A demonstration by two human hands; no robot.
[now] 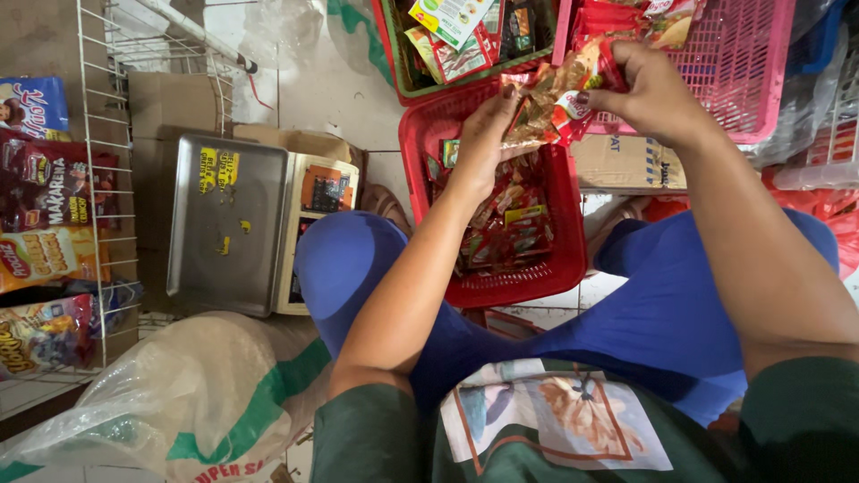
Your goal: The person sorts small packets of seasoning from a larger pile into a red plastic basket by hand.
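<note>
**Strip of sachets held over a red basket**

A strip of small red and clear sachets (550, 103) is held up between both hands, above the far end of a red plastic basket (565, 268). The left hand (483, 134) is raised with its fingers closed around the lower left part of the strip, the thumb side turned toward the basket. The right hand (653, 89) is curled over the upper right end of the strip, the fingers bent tightly down on it and the knuckles turned toward the camera.

The red basket is set between the knees, which are covered in blue cloth (662, 313), and is partly filled with more red sachets (506, 228). Just beyond it a green basket (403, 80) of mixed packets is seen, and to the right of that a pink basket (752, 72), over whose near edge the right hand is placed.

To the left, a weighing scale with a steel pan (228, 224) is stood on the floor, well apart from the hands. A white wire rack (94, 179) hung with snack bags is seen at the left edge, and a white sack with green stripes (179, 402) is laid at the lower left.
</note>
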